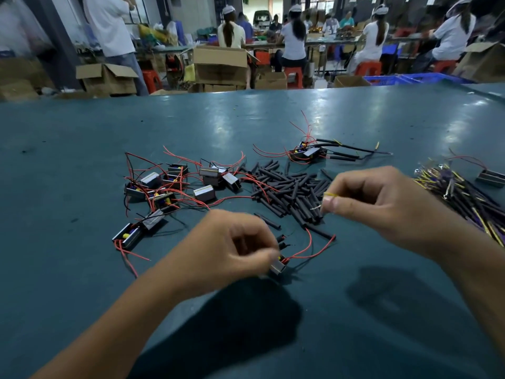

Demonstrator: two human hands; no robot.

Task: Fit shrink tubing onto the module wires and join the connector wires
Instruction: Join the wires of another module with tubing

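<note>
Teal desk (82,160), workshop behind at 12 o'clock. Left hand (232,247) grips a module (277,266), blurred, possibly by its wires. Right hand (366,198) pinches a yellow wire (330,195).

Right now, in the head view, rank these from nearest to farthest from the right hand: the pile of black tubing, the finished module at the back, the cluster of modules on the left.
From the right hand:
1. Pile of black tubing, just left of it.
2. Finished module, behind it, farther up the table.
3. Cluster of modules, far left.
</note>
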